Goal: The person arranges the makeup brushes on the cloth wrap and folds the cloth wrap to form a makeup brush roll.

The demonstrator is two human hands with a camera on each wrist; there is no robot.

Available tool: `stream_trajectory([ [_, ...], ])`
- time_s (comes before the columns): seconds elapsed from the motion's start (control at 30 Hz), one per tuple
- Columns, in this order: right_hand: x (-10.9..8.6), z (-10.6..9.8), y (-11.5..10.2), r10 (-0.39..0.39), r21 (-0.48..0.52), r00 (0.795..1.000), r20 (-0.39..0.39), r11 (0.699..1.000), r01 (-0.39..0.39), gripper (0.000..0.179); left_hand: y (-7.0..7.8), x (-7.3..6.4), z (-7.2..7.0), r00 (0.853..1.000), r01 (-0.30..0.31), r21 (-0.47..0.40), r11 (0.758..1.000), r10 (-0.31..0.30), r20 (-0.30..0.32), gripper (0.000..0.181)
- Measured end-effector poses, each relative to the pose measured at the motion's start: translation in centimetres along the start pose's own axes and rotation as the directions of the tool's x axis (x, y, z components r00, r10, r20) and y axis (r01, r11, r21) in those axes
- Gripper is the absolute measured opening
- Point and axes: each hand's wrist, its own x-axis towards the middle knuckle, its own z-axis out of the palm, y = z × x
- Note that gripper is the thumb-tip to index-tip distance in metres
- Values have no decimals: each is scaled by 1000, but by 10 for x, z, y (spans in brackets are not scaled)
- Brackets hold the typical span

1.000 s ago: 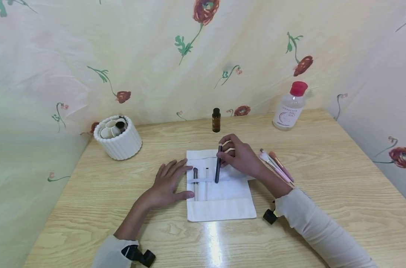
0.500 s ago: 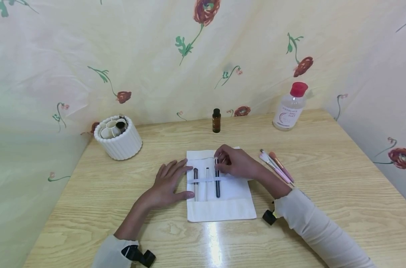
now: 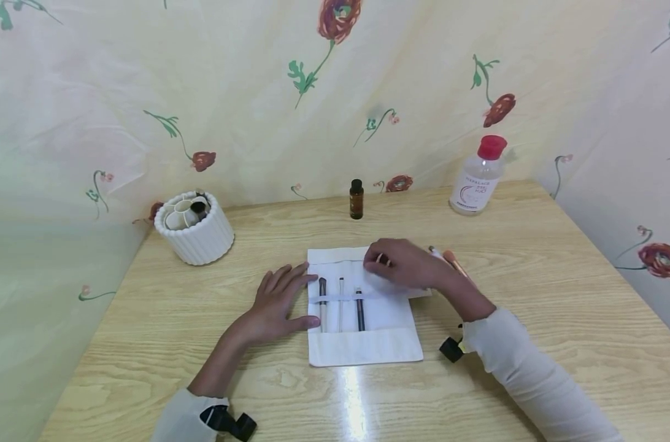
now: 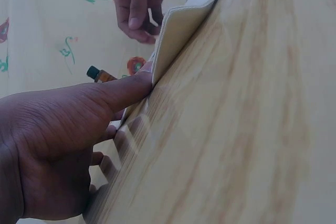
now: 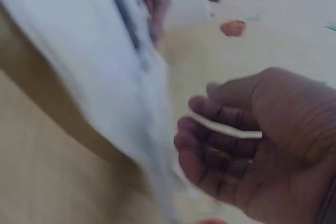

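Observation:
A white fabric brush roll lies unrolled on the table. Under its elastic strap sit a dark-headed makeup brush, a thin white brush and a black-handled brush, side by side. My left hand rests spread at the roll's left edge, thumb and fingertips touching the cloth. In the left wrist view, the thumb presses the roll's edge. Just right of the black brush, my right hand hovers over the upper roll. Its fingers are loosely bent around nothing in the right wrist view.
Loose makeup brushes lie right of the roll, partly hidden by my right forearm. A ribbed white holder with brushes stands back left. Toward the wall are a small brown bottle and a clear red-capped bottle.
The black brush has slid down under the elastic strap, toward the roll's bottom pocket. My right hand has let go of it and moved right. The left hand has stayed put.

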Motion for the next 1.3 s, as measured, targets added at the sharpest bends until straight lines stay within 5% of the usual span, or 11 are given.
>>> stream_trajectory([
  [0.13,-11,-28,4,207,-105,976,-63,972,-212,13,0,-1,0,1000,3,2,1000,-3,2,85],
  [0.33,-34,-58,14,430,-263,902,-46,866,-426,16,1,-2,-1,1000,9,-4,1000,-9,3,85],
  [0.43,-40,-63,18,491,-303,871,9,831,-466,21,2,-2,-2,1000,-1,-7,1000,1,-3,84],
  [0.67,-41,-54,29,534,-371,843,66,797,-477,30,2,-2,-1,1000,-9,-19,1000,9,-5,84],
  [0.93,-39,-50,30,512,-319,858,44,821,-473,17,1,-1,-1,1000,-1,-3,1000,1,5,84],
  [1.17,-31,-54,26,401,-173,903,-157,889,-425,20,0,-1,0,1000,-3,-4,1000,3,8,84],
  [1.3,-24,-53,22,343,-29,901,-267,931,-363,27,0,0,0,1000,1,6,1000,-1,7,85],
])
